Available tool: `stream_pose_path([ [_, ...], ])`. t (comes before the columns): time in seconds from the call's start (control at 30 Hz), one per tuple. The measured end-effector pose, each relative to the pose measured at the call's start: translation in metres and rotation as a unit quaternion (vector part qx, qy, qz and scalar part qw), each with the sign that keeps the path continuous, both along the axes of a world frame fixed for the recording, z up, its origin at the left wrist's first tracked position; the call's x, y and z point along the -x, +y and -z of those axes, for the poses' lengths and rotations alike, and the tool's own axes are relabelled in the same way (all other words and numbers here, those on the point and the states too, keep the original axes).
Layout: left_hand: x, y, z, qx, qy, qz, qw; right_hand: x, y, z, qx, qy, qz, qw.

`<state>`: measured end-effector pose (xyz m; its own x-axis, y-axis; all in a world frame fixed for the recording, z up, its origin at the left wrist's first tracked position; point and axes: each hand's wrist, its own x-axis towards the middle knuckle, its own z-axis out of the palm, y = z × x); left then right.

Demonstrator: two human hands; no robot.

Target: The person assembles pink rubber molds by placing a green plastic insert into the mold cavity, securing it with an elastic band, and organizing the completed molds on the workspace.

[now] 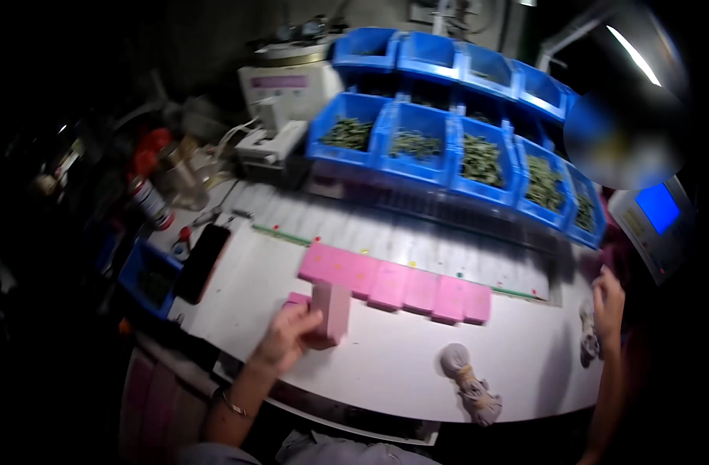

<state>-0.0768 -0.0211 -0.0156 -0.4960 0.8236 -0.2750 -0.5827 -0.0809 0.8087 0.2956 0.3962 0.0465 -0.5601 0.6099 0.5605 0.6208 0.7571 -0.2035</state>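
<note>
Near the middle of the white table point(385, 349), my left hand point(285, 337) is closed on a dusty-pink rectangular block point(331, 311), held upright between thumb and fingers. Part of another pink piece point(298, 299) shows just behind these fingers. Beyond them runs a row of brighter pink blocks point(405, 287), set side by side along a green strip point(517, 294). Far to the right, my right hand point(609, 302) is raised beside a knotted greyish cloth bundle point(588, 341). Its fingers look bent but are dim and blurred, so any hold is unclear.
Blue bins point(416, 143) with small greenish pieces stand in tiers at the back. A second cloth bundle point(471, 385) lies near the front edge. A phone point(203, 263), a spray can point(151, 203) and a blue tray point(149, 277) sit left; a lamp point(629, 116) overhangs the right.
</note>
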Motion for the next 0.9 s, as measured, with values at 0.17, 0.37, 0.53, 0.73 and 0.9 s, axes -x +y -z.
stream_pose_path([
  [0.17, 0.137, 0.002, -0.016, 0.134, 0.293, -0.186, 0.928, 0.093, -0.155, 0.038, 0.138, -0.042, -0.189, 0.971],
  [0.37, 0.268, 0.039, 0.024, 0.336, 0.593, -0.289, 0.673, 0.185, -0.275, 0.081, 0.312, -0.040, -0.365, 0.876],
  [0.53, 0.293, 0.063, 0.037, 0.388, 0.624, -0.257, 0.628, 0.242, -0.295, 0.100, 0.305, -0.001, -0.392, 0.868],
  [0.73, 0.219, 0.063, 0.012, 0.277, 0.781, -0.220, 0.515, 0.273, -0.297, 0.112, 0.343, 0.110, -0.380, 0.852],
  [0.9, 0.042, 0.043, -0.010, 0.182, 0.530, 0.018, 0.828, 0.253, -0.289, 0.091, 0.338, 0.138, -0.321, 0.874],
])
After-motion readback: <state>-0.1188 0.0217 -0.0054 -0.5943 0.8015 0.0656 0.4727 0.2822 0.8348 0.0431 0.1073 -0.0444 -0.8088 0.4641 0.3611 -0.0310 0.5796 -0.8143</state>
